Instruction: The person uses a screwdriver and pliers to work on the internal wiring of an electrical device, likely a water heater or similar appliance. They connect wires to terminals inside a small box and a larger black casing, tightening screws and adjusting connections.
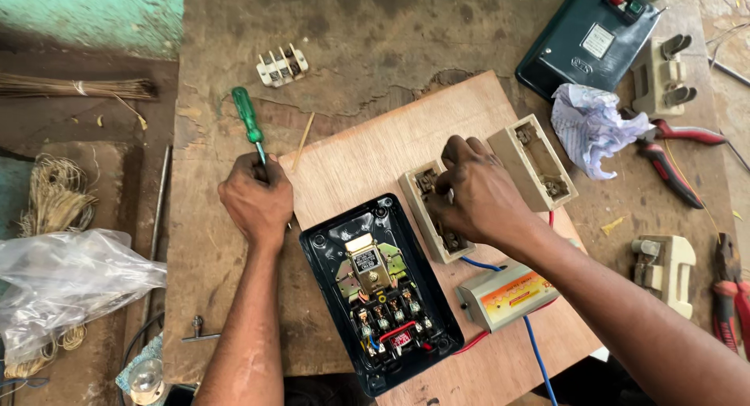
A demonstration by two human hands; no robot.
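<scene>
L hand (256, 199) sits at the plywood board's (375, 152) left edge, fist closed round a green-handled screwdriver (250, 123). The handle sticks up and away from the person and the shaft is buried in the grip; tip not visible. Forearm runs straight up from the bottom of the frame.

Mid-board, just right of that fist: open black starter box (380, 293), lid off, contactor and wiring showing.

R hand (473, 191) is on the near cream fuse base (434, 214), fingers curled over its upper end, pressing or pinching it; exact grip hidden. Base's long axis runs diagonally, far-left to near-right. R hand is touching it; L is well apart, w/ the tool.

A 2nd cream base (539, 162) lies parallel, just beside on the right. R forearm comes in from lower right, above a small grey unit (508, 295) w/ an orange label and blue wire.
</scene>
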